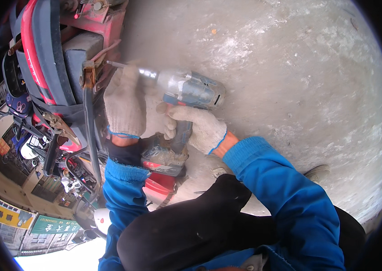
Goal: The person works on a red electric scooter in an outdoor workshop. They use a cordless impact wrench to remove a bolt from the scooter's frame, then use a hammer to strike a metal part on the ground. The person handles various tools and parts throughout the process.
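Mid-frame, the gloved right hand [200, 128] is wrapped tight around the cordless impact driver [186, 90], the left hand [124, 104] closed about its nose, bit against the red scooter [60, 58] upper left, so fastener work looks underway, unfinished.

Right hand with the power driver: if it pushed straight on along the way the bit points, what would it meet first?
The right hand aims the cordless driver leftward. Its bit would probably first meet the red vehicle's bodywork, by the rusty bracket. The left hand steadies the driver's nose; depth is unclear.
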